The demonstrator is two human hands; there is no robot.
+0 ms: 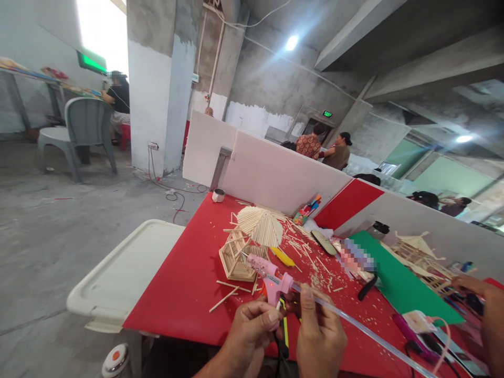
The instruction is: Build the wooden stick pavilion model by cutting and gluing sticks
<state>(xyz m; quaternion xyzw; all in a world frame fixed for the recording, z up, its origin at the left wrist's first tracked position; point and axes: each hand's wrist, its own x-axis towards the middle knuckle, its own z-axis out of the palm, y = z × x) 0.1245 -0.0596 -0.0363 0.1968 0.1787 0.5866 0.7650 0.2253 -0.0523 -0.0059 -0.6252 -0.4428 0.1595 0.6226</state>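
pink glue gun (273, 281), mottled toward its pale-tipped nozzle, a small red light showing, raised over the red table (173, 286) before a wooden-stick model (238, 257). left hand (250, 333): pinching a pale stick (278, 305). right hand (318, 333): curled at the clear glue stick (362, 323), exact grip indeterminable. patterned holder (301, 216): contains coloured markers (314, 202).
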